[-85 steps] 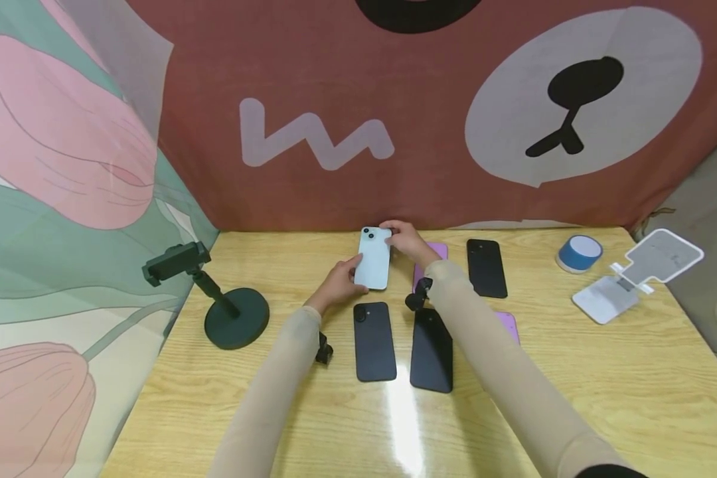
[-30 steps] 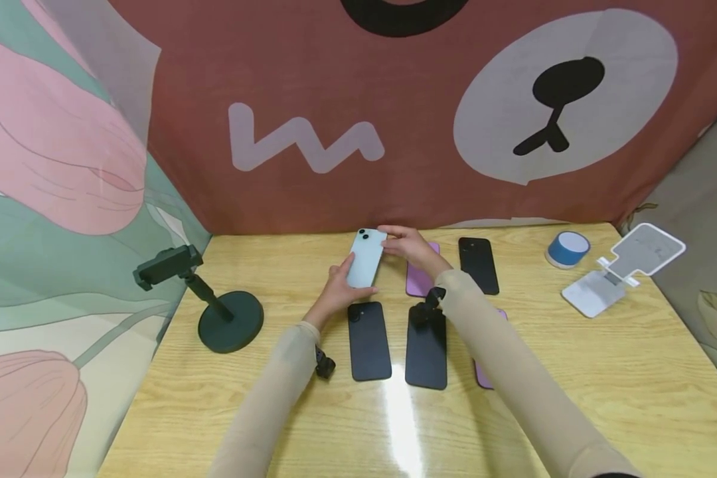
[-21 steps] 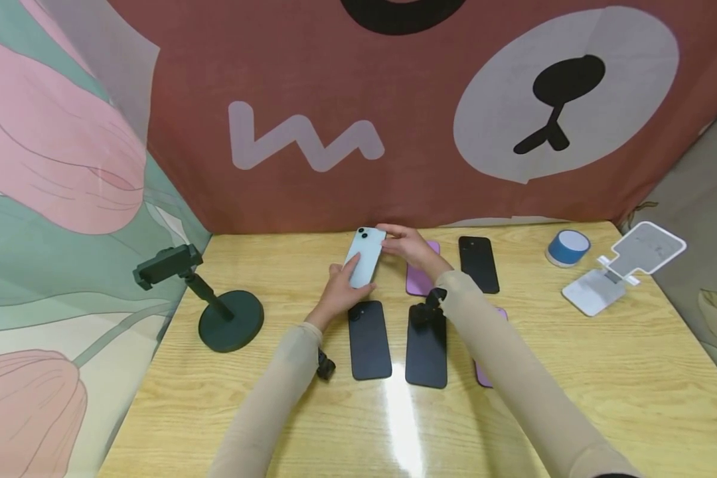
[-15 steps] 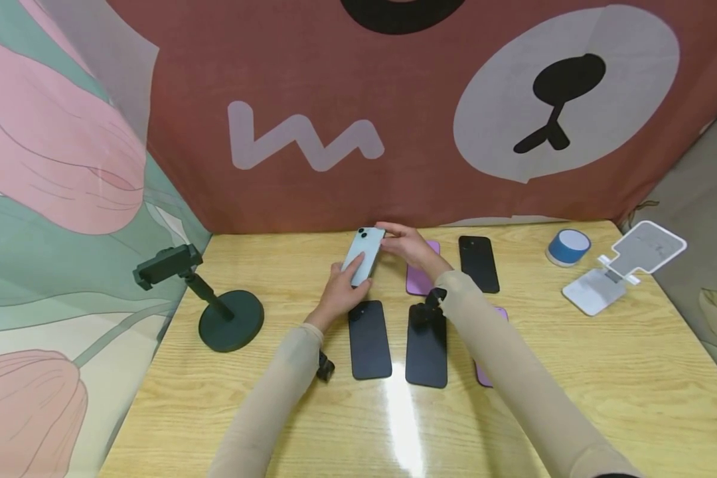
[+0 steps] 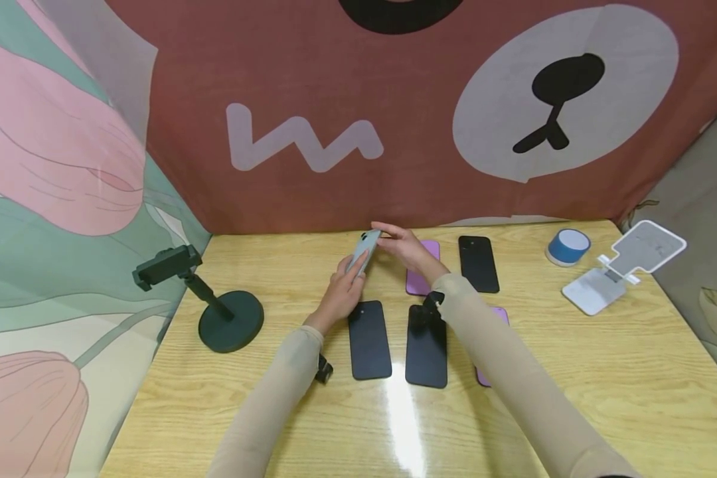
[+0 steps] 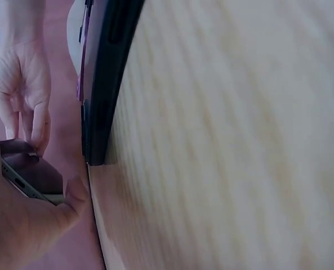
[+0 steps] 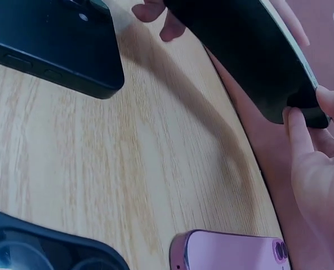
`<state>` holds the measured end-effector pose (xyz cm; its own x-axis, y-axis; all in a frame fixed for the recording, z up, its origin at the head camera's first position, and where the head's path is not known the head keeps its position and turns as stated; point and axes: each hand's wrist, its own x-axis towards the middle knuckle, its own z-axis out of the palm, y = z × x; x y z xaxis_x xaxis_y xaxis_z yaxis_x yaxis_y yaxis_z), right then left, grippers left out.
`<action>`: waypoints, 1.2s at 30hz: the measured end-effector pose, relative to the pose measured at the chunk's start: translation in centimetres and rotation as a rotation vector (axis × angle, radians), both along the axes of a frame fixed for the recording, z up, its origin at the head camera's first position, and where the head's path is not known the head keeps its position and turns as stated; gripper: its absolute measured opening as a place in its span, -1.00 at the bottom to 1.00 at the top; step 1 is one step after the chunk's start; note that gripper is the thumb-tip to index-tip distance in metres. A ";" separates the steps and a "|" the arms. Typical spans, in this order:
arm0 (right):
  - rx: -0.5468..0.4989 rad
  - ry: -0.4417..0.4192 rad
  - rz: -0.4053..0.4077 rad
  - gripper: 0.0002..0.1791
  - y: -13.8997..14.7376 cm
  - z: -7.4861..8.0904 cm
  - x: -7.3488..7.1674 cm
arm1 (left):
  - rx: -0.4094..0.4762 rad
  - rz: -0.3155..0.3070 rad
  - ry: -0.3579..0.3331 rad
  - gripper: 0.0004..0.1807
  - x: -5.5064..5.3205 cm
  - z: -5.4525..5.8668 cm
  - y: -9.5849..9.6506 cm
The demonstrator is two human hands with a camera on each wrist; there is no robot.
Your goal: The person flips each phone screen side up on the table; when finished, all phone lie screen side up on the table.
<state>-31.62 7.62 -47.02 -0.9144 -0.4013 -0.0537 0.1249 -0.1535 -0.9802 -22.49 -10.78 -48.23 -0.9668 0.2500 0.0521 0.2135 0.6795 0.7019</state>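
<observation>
A light blue phone (image 5: 364,247) is held up at the back of the table, tilted. My left hand (image 5: 339,293) grips its lower part, thumb and fingers on opposite sides. At the top corner, my right hand (image 5: 407,249) pinches it. The right wrist view shows the phone's dark screen (image 7: 240,62), with the right fingers (image 7: 302,135) at one end of it. Just in front lies a black phone (image 5: 370,345), and right of that a second black phone (image 5: 427,358). A purple phone (image 5: 419,282) lies partly behind the right forearm.
A black phone (image 5: 479,265) lies at the back right. The right sleeve partly covers another purple phone (image 5: 482,377). A dark phone stand (image 5: 233,322) stands left; a blue-and-white cylinder (image 5: 567,247) and a white folding stand (image 5: 594,292) stand right. A printed cloth (image 5: 311,199) hangs behind.
The light blue phone has gone from facing back-up to turned nearly edge-on. My left hand has shifted its grip further around the phone's lower part; the right hand stays at the top corner.
</observation>
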 end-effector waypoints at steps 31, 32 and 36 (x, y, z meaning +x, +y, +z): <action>0.188 0.063 0.024 -0.24 -1.0 -0.1 0.5 | 1.169 -0.046 -0.560 -0.45 -0.4 0.6 -0.8; 0.181 0.050 0.021 -0.23 -1.0 -0.1 0.5 | 1.186 -0.044 -0.569 -0.46 -0.4 0.7 -0.9; 0.154 0.011 0.003 -0.23 -0.8 -0.5 0.5 | 1.259 -0.048 -0.602 -0.47 -0.3 0.9 -1.1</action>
<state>-31.08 6.77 -47.48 -0.9139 -0.3922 -0.1045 0.1142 -0.0013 -0.9935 -22.80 -11.92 -47.29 -0.9128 0.3792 -0.1517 -0.3306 -0.4680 0.8196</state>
